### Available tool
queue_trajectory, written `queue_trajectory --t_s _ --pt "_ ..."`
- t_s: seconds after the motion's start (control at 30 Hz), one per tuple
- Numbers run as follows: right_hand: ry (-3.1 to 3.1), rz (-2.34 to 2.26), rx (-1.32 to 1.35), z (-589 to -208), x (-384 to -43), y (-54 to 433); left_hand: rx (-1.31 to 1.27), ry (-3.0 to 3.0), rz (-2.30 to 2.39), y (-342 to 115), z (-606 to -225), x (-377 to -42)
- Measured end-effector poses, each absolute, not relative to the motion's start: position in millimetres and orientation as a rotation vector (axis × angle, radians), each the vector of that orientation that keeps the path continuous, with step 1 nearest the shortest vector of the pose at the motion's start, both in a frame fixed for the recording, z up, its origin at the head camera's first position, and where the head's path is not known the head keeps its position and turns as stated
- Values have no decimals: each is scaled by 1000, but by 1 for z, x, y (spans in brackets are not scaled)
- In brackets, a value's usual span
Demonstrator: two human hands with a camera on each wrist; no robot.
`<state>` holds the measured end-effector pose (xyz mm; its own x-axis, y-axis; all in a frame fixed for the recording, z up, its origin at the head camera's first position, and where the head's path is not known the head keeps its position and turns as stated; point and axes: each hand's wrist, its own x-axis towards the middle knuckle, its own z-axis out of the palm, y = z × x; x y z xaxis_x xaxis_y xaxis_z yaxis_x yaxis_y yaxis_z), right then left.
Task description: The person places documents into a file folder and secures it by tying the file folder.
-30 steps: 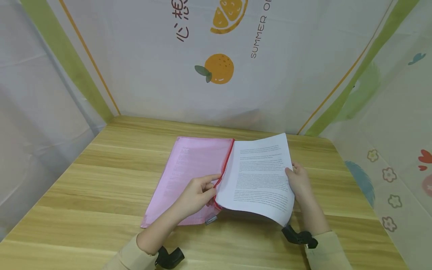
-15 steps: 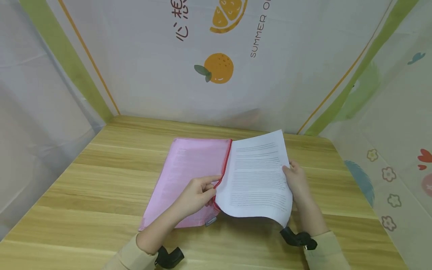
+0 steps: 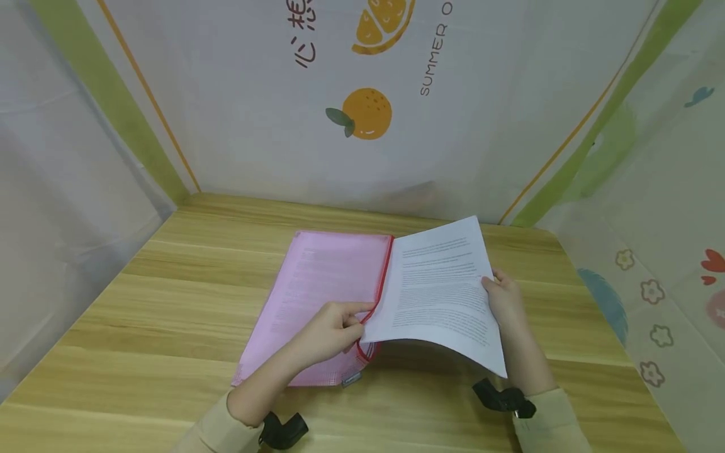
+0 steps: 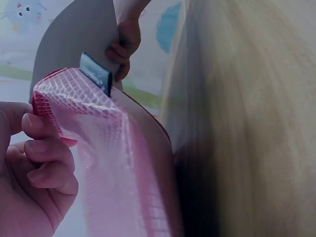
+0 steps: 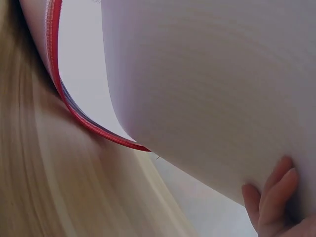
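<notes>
A pink mesh zip pouch (image 3: 334, 267) lies on the table, its red zipper edge (image 3: 385, 270) at the right side standing open. Printed paper (image 3: 436, 286) sticks out of that opening to the right, its near edge bowed up off the table. My left hand (image 3: 328, 330) pinches the pouch's red-edged lip near the front corner; curled fingers (image 4: 47, 148) show beside it in the left wrist view. At the paper's right edge, my right hand (image 3: 506, 305) grips it with the thumb on top and fingers (image 5: 276, 195) underneath. More white paper (image 5: 81, 54) shows inside the pouch mouth.
The wooden table (image 3: 170, 296) extends around the pouch on all sides. A white printed curtain (image 3: 255, 138) hangs behind its far edge, with more cloth at both sides. Black mounts (image 3: 504, 399) sit on both wrists.
The right hand shifts slightly left, then back right with the paper, whose near right corner swings rightward. Near the left hand, the pouch's red-edged mouth gapes wider. The left hand stays almost in place.
</notes>
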<state>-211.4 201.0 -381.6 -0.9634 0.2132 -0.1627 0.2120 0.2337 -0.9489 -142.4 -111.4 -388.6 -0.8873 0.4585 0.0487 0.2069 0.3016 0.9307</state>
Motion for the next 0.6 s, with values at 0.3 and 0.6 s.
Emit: queue_trajectory --t_s 0.3,0.6 --pt "-2479 1890 -397 -373 -205 200 665 2471 1471 -111 -384 -137" --pt "-2513 1811 -311 -371 -201 198 720 2512 1435 -112 -383 -135"
